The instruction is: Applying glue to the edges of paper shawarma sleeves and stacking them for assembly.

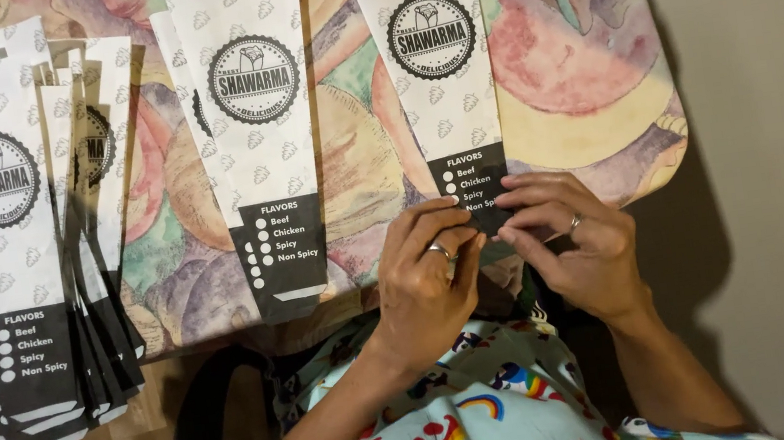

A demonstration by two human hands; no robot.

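Seen from above, a person's left hand (425, 281) and right hand (577, 241) meet at the near, dark end of a long white paper sleeve (441, 92) lying on the table (589, 103). The fingers (432, 220) of the left hand curl over the sleeve's bottom edge and pinch it, a ring showing on one of them; the fingers of the right hand press on the same edge from the other side, closed against the paper (how far the paper is folded beneath them cannot be told). The sleeve runs away from the person, its round black emblem near the far end and a dark checklist panel just above the hands.

To the left, a second pair of sleeves (261, 146) lies flat, one overlapping the other, near the held sleeve but apart from it. Further left, a thick stack of sleeves (12, 250) fans out at the table's near edge. The table wears a pastel cloth with large painted shapes. Below the hands, the person's shirt (478, 410) shows rainbows and unicorns.
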